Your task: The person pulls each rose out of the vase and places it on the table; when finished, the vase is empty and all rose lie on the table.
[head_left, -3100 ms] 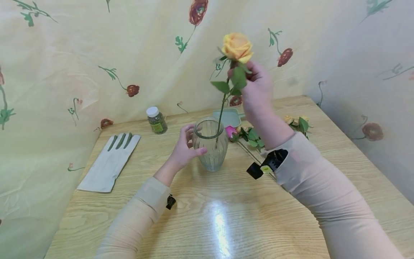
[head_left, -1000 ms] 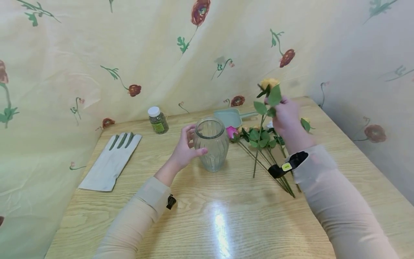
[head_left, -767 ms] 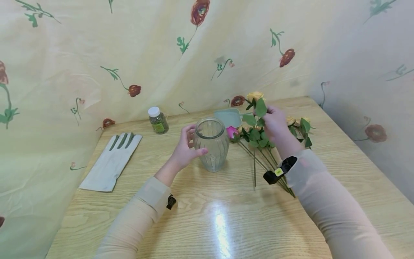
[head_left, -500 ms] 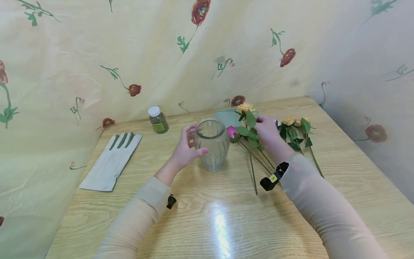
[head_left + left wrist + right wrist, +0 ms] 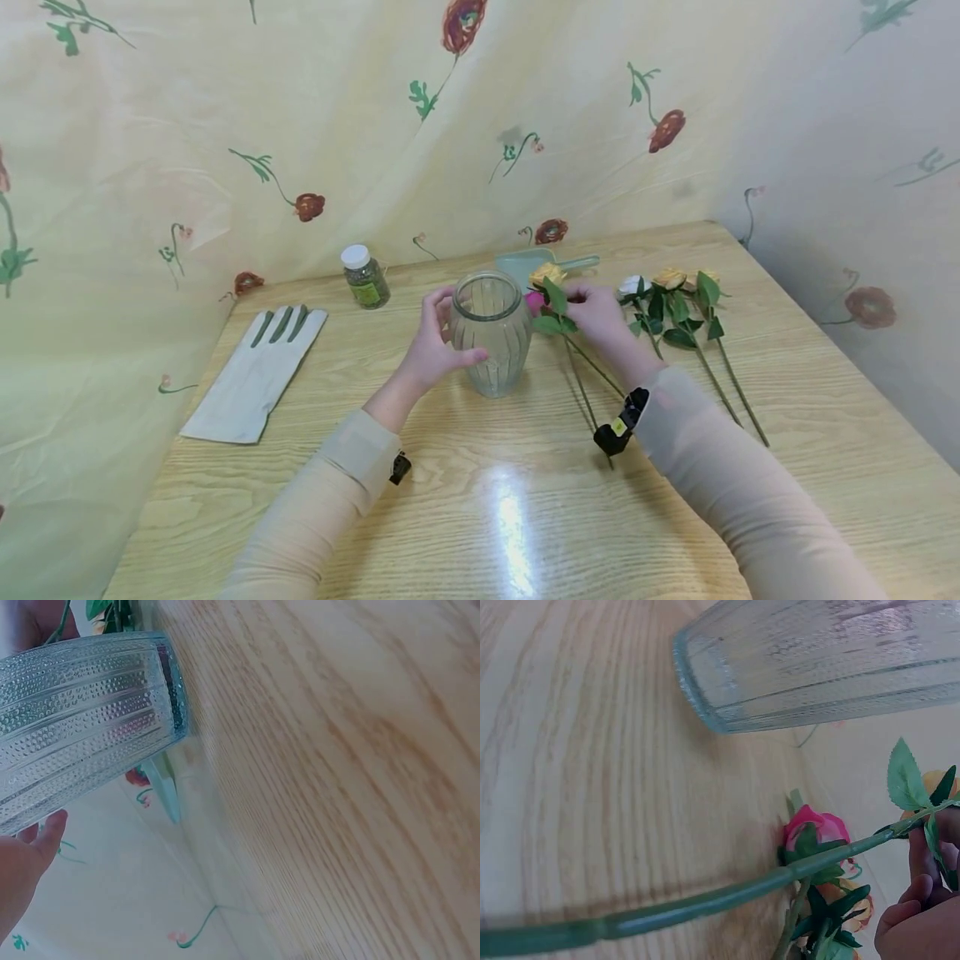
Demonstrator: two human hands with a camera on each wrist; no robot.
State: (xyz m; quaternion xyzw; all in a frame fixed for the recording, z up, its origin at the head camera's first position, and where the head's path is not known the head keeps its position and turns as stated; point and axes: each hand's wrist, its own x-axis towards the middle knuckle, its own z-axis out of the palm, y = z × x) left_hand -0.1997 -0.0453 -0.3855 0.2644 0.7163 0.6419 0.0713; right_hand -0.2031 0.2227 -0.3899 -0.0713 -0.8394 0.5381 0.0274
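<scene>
In the head view my left hand (image 5: pixel 435 346) holds the ribbed glass vase (image 5: pixel 495 354) by its left side, thumb at the front. The vase stands upright on the table with no stem in it. To its right my right hand (image 5: pixel 600 317) pinches a yellow rose (image 5: pixel 547 273) by the stem, just under the bloom. The rose is low over the table, its stem slanting toward the front. Partly behind it lies a pink rose (image 5: pixel 534 302). In the right wrist view the held rose's green stem (image 5: pixel 705 904) crosses in front of the pink rose (image 5: pixel 817 825).
More artificial roses, one a white rose (image 5: pixel 633 285) and others yellow roses (image 5: pixel 670 278), lie at the right. A pale green dustpan (image 5: pixel 517 265) lies behind the vase. On the left are a lidded jar (image 5: pixel 365 279) and a white glove (image 5: pixel 258 375).
The yellow rose, earlier held upright with its stem inside the vase, has come out to the right, then down and left toward the pink rose. My left hand has stayed on the vase.
</scene>
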